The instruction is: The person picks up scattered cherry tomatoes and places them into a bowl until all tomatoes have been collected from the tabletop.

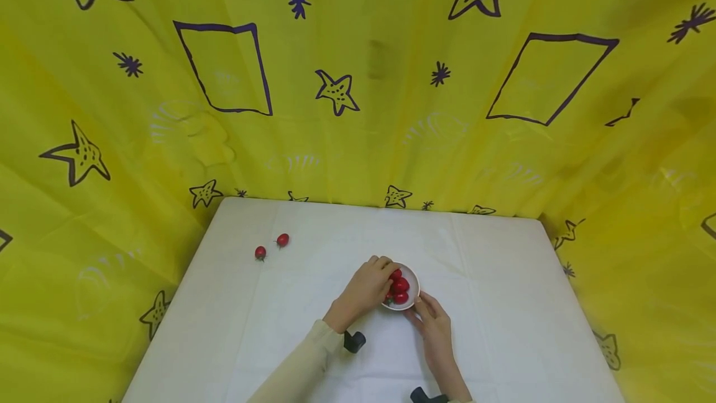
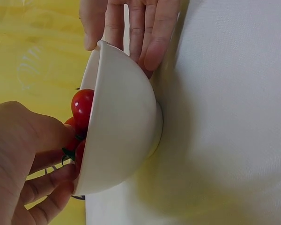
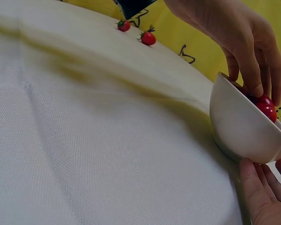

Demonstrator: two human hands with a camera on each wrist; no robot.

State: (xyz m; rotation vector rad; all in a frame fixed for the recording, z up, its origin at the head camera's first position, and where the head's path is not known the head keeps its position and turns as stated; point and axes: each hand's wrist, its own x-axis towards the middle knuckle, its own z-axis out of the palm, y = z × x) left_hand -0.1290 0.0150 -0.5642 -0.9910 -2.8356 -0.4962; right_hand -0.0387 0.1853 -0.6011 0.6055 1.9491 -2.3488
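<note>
A white bowl (image 1: 413,275) on the white cloth holds several red cherry tomatoes (image 1: 401,285), heaped up near its rim. My left hand (image 1: 366,286) reaches over the bowl's left side, its thumb and fingertips around a cherry tomato with a green stem (image 2: 79,152) at the rim. From the right, my right hand (image 1: 435,327) grips the bowl, thumb at the rim and the other fingers (image 3: 255,187) low against its outer side. In the right wrist view, the left hand (image 3: 248,42) comes down into the bowl from above, partly hiding the tomatoes.
Two more cherry tomatoes lie apart at the table's far left, one at the back (image 1: 282,240) and one nearer (image 1: 260,253). A white cloth covers the table (image 1: 503,278). Yellow sheeting (image 1: 380,154) with drawn stars hangs around its back and sides.
</note>
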